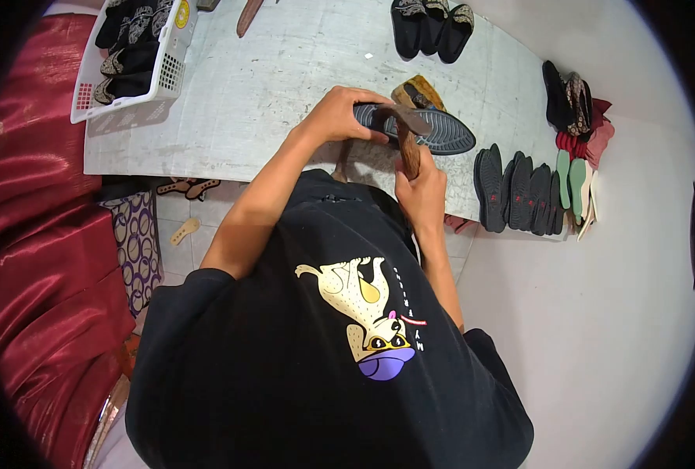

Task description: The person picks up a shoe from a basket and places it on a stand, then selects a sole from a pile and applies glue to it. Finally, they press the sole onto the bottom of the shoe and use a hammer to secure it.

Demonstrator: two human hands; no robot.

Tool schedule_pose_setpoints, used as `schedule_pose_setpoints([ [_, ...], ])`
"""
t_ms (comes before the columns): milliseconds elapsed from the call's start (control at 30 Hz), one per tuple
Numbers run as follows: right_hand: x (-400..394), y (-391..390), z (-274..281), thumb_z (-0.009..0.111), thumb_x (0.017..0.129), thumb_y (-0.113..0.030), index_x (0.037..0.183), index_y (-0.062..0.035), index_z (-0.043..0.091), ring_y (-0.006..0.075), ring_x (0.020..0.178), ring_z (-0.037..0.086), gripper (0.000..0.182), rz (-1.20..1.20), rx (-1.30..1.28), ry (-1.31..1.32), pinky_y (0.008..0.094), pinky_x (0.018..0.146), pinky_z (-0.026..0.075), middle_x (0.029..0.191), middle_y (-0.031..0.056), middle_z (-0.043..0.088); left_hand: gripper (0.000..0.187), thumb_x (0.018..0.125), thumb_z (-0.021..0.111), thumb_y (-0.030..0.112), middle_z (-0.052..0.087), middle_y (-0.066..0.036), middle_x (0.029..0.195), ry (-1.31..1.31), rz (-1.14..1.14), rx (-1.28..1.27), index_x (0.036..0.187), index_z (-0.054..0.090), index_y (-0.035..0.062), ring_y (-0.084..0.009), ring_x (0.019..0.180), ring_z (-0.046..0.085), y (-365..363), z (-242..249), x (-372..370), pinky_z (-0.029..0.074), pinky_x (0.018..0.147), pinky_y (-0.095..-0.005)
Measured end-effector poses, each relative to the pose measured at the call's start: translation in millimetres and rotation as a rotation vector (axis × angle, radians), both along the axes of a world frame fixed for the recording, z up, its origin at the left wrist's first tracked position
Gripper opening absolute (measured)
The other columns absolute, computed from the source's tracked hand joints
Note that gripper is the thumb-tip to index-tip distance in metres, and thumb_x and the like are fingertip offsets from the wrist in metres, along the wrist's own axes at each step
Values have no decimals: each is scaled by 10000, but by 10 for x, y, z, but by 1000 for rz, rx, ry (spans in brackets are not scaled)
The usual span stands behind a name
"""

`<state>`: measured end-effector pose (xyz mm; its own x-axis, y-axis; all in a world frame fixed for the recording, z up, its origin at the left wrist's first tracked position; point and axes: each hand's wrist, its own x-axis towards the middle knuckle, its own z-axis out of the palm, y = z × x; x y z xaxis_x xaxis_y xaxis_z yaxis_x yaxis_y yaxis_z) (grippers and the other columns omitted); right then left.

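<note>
My left hand [334, 117] grips one end of a dark shoe [450, 134], whose ridged grey-black sole faces up. Closed around the wooden handle of a hammer [409, 150] is my right hand [423, 191]. The hammer's brown metal head overlaps the middle of the sole in this view. Just behind the shoe sits a yellow-brown block-like item [419, 87] with something dark on it. Below the shoe, part of a stand or post [343, 162] shows between my arms.
A white plastic basket [162, 78] of patterned black shoes stands at the table's left end. Several black slippers [433, 30] lie at the back. Along the right edge are dark soles [517, 193] and green insoles [572, 181]. A brown tool [249, 17] lies at the far side. Red cloth [46, 195] hangs left.
</note>
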<state>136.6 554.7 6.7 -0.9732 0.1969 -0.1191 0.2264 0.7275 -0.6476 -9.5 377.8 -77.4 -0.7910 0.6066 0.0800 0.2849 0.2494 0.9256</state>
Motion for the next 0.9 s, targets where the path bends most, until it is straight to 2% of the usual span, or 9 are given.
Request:
schedule_pose_setpoints([
  [133,31,-77,-3,698,881,-13,1135,8,627,452,888,738,264,-48,-123,252,406,713,561,891,277,721,688,603,983,398,776,-111,1194,53,1,-66,1206,791,125,-271,1112,734,-10,3,-15,540,1023,-383],
  [200,32,-28,16,710,888,-30,1139,-3,634,487,917,701,263,5,-26,-35,426,705,559,905,291,714,671,617,977,389,775,-108,1199,15,5,-42,1209,792,134,-274,1111,735,-1,58,-2,540,1024,-390],
  [233,56,-37,29,710,888,-30,1139,-3,634,487,917,701,263,-2,-22,-32,426,705,559,905,291,714,671,617,977,389,775,-108,1199,19,-2,-39,1209,792,134,-274,1111,735,15,64,10,540,1024,-390],
  [300,61,-99,36,712,866,-33,1027,-2,604,505,823,682,196,-21,-124,247,532,668,532,857,300,693,663,627,973,382,772,-107,1209,45,15,-51,1215,790,137,-283,1130,727,-7,34,20,536,1035,-396],
  [433,53,-68,50,720,885,-37,1100,-6,633,488,871,695,234,-30,4,25,430,681,551,858,280,701,687,605,977,351,764,-107,1231,-2,2,-50,1233,783,150,-288,1173,709,-14,71,13,527,1062,-402],
  [533,37,-14,20,724,889,-50,1091,-10,618,495,835,686,231,32,-71,130,450,650,538,848,290,692,689,592,977,308,766,-106,1226,25,-17,-39,1231,781,140,-287,1160,713,-17,67,-6,535,1049,-400],
  [667,98,-56,38,724,887,-38,1086,-16,612,497,817,679,230,28,52,29,449,638,535,843,290,689,686,592,966,256,764,-104,1232,-3,-10,-45,1239,775,131,-284,1152,716,-18,72,13,541,1037,-394],
  [733,125,-46,-1,677,874,-25,1012,-29,567,516,788,666,176,31,-3,130,548,647,516,776,283,668,695,590,950,240,760,-108,1243,41,-16,-68,1250,767,122,-284,1150,716,-14,65,-6,544,1029,-389],
  [900,235,-62,11,676,862,-15,997,-21,557,516,785,665,180,-30,-8,89,548,644,514,768,288,661,692,597,937,258,753,-118,1252,39,-5,-71,1253,766,123,-293,1147,716,0,67,38,540,1038,-395],
])
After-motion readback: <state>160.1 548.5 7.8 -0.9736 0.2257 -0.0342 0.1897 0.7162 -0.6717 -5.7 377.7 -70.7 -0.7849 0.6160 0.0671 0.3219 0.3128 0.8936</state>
